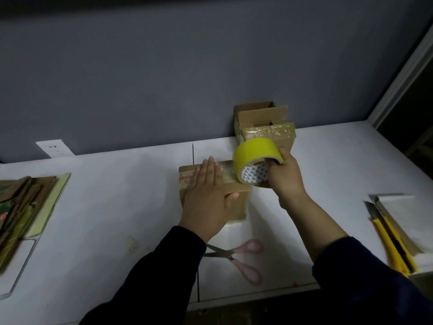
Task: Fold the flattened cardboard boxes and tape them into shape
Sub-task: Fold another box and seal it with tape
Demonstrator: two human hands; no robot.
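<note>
Atop box (236, 204), left hand (206, 202) flat; right hand (286, 179) grips upright tape roll (255, 149).

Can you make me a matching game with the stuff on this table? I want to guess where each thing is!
Things:
1. tape roll
2. scissors
3. flattened cardboard
4. utility knives

Places:
A. left edge of the table
B. right side, beside the white sheets
C. in the right hand
D. near the front edge

Pairs: 1-C, 2-D, 3-A, 4-B
</note>
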